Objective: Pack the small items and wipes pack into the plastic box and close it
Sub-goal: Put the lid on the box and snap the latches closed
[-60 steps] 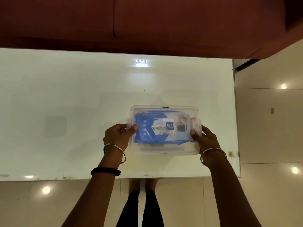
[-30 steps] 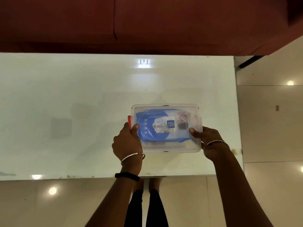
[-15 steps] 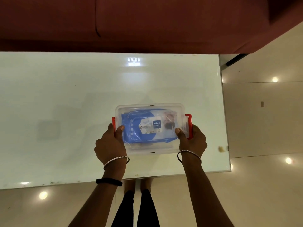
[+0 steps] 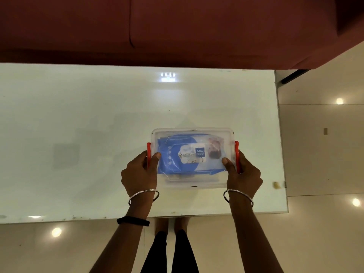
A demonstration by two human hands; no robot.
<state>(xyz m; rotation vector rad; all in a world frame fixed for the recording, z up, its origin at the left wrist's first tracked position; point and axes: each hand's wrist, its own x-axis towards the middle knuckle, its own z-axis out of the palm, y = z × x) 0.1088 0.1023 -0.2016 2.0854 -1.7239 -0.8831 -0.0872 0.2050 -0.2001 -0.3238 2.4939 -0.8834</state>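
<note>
Clear plastic box (image 4: 194,180) sat lidded, red latches (image 4: 149,154) up, blue wipes pack (image 4: 189,157) inside; left hand (image 4: 138,174) and right hand (image 4: 244,174) clasped its ends.

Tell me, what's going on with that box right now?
Left hand and right hand each clamp an end of the plastic box, thumbs on lid. Wipes pack inside, red latches up. Table otherwise bare.
</note>
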